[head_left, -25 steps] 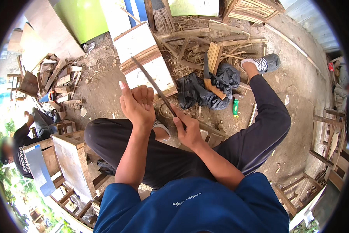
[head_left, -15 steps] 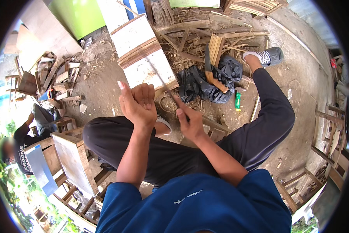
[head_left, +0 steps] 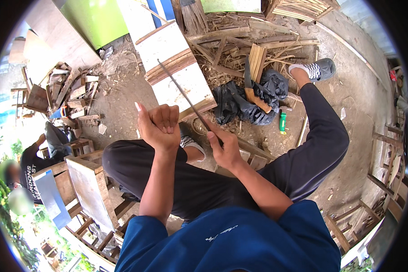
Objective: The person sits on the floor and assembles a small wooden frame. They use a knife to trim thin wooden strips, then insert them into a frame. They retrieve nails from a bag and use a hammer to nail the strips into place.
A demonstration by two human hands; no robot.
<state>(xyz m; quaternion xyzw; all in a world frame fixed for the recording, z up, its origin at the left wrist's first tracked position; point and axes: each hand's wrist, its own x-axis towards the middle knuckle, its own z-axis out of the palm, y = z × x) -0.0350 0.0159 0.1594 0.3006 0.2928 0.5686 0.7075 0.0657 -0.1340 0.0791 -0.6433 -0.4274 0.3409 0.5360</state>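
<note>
In my right hand (head_left: 225,148), closed around its near end, is a long thin dark blade (head_left: 181,90) seen almost edge-on. It slants up and left over a white-topped wooden bench (head_left: 167,97), and its tip stands above the brown wooden strip across the bench. My left hand (head_left: 159,127) is raised just left of the blade, apart from it. Its fingers curl into the palm and its thumb sticks up; nothing shows in it. A big knife with a wooden handle (head_left: 258,100) lies on black plastic bags (head_left: 233,102) right of the bench.
A green-handled tool (head_left: 283,121) lies on the floor by my right leg. Wood scraps and shavings (head_left: 233,38) lie beyond the bags, near a broom (head_left: 195,18). Another scrap pile (head_left: 72,90) is at left, where a person (head_left: 34,158) sits. Wooden frames (head_left: 358,217) stand at right.
The blade, blurred before, now shows sharply, its tip slightly further up and left over the bench. My view has shifted a little; both hands keep nearly the same pose.
</note>
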